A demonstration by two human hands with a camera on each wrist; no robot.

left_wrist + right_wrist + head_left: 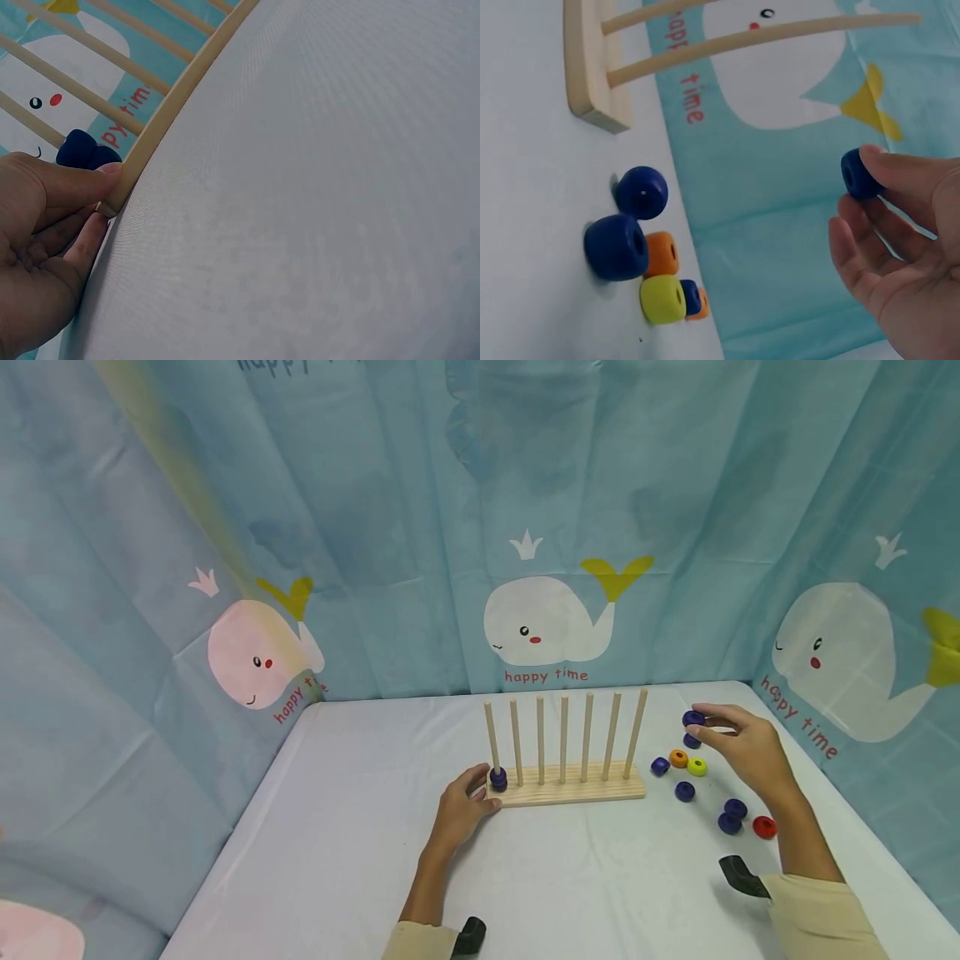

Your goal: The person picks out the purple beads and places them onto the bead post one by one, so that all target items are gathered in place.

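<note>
Bead (pixel 693 718) up, a blue one, pinched between thumb and fingers of the right hand (pixel 746 753), off to the right of the wooden peg board (pixel 570 793)! Over at the board's left end, the left hand (pixel 460 814) grips the wood, close by two stacked blue beads (pixel 498 783) on the leftmost peg (pixel 491 733). Loose beads (pixel 697 767), orange, yellow, red and blue, lie scattered right of the board.
</note>
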